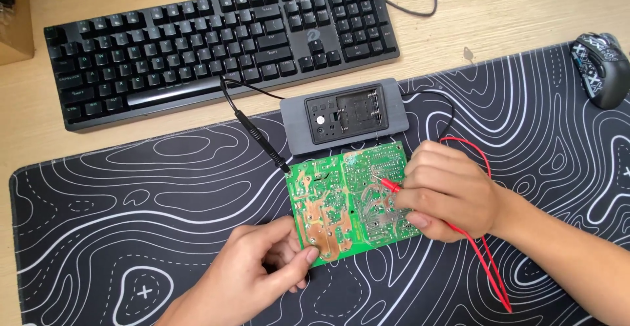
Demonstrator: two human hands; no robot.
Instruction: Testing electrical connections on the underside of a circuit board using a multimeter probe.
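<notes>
My left hand (252, 277) is curled nearly closed, thumb and fingers pinching the lower left corner of the green circuit board (348, 201), which lies solder side up on the black desk mat (131, 221) just below the grey meter case (344, 115). My right hand (446, 191) is closed around the red probe (388, 183), fingers bent tight, with the probe tip resting on the right half of the board. The red lead (485, 260) runs from under that hand down across the mat. The black probe (262, 139) lies free, its tip at the board's upper left corner. A black keyboard (216, 44) sits beyond the mat, and a mouse (600, 69) at the mat's far right.
</notes>
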